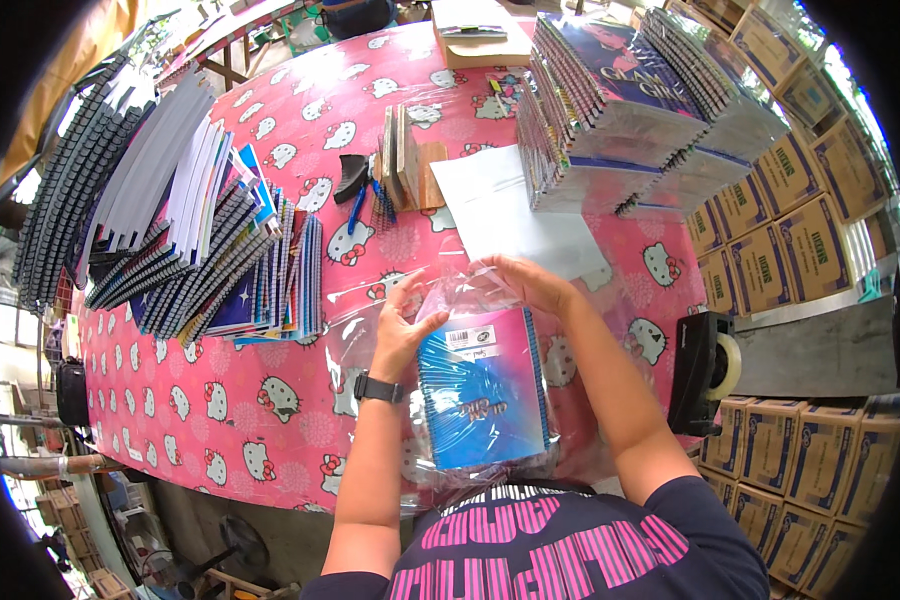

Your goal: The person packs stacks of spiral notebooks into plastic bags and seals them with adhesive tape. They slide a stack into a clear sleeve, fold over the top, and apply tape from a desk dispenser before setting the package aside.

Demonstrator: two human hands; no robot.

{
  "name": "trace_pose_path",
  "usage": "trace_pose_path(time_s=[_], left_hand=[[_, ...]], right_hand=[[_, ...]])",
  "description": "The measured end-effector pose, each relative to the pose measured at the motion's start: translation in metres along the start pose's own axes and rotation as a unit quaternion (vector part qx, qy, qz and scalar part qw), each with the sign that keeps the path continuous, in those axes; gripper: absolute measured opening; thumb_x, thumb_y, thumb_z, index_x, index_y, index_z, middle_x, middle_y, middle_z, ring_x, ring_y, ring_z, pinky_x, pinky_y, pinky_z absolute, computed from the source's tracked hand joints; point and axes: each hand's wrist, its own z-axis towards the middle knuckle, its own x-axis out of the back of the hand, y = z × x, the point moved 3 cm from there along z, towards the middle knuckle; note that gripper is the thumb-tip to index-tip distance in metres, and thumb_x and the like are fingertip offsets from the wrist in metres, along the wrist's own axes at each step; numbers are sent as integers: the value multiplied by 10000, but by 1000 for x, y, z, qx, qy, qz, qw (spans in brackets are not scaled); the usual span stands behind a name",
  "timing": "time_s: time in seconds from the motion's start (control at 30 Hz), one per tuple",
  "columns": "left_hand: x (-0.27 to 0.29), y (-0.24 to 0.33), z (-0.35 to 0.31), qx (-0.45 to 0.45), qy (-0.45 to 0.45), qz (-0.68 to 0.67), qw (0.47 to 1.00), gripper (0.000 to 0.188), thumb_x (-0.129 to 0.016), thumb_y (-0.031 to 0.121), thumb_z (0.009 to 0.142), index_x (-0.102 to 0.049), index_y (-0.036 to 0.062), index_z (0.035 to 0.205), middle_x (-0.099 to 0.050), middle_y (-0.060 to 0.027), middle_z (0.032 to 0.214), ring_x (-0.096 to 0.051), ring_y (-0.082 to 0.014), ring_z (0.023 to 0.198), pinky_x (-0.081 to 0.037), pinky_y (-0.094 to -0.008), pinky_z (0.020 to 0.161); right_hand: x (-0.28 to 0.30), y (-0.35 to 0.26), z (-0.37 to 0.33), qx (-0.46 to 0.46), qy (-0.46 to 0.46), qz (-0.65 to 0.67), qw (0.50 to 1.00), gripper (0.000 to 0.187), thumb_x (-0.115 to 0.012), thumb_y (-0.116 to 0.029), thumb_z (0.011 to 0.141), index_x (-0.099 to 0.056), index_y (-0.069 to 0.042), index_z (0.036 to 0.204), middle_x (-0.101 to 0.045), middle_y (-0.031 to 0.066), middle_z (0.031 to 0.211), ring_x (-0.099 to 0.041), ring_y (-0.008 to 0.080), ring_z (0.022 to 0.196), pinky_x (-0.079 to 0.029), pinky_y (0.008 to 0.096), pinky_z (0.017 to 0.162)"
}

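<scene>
A spiral notebook with a pink-to-blue cover and a white barcode label lies in front of me inside clear plastic film. My left hand holds the film at the notebook's upper left corner, thumb close to the cover's edge. At the upper right my right hand has its fingers bent over the gathered film, their tips partly hidden. Loose film spreads past the notebook on both sides. Just beyond my hands lie white sheets.
Stacked spiral notebooks cover the table's left side; wrapped notebook piles stand far right. A blue pen lies near a black wedge-shaped object. A tape dispenser sits at the right edge, beside cardboard boxes.
</scene>
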Motion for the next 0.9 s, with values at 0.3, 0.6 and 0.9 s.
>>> trace_pose_path(time_s=[0.3,0.6,0.9], left_hand=[[-10,15,-4,76,-122,-153,978,626,-792,164,721,-506,8,1254,-584,-91,1185,-530,-152,1080,-414,-301,947],[-1,-14,-25,151,-23,-200,968,466,-731,125,789,-539,-20,1188,-659,-37,904,-605,-75,735,-487,-205,618],[2,-27,-13,114,-32,-46,992,344,-686,171,833,-601,-19,1107,-638,-85,1005,-599,-143,906,-490,-273,779]], right_hand=[[9,1,51,30,58,220,973,902,-425,-721,795,-289,-25,1352,-406,224,1337,-432,312,1232,-373,449,1013],[38,10,-23,56,223,-1,973,471,-607,-359,882,-527,18,1153,-600,122,1070,-589,164,900,-481,280,785],[-10,3,-39,-25,160,-155,975,264,-696,-209,818,-645,-1,973,-654,49,848,-587,96,718,-471,238,633]])
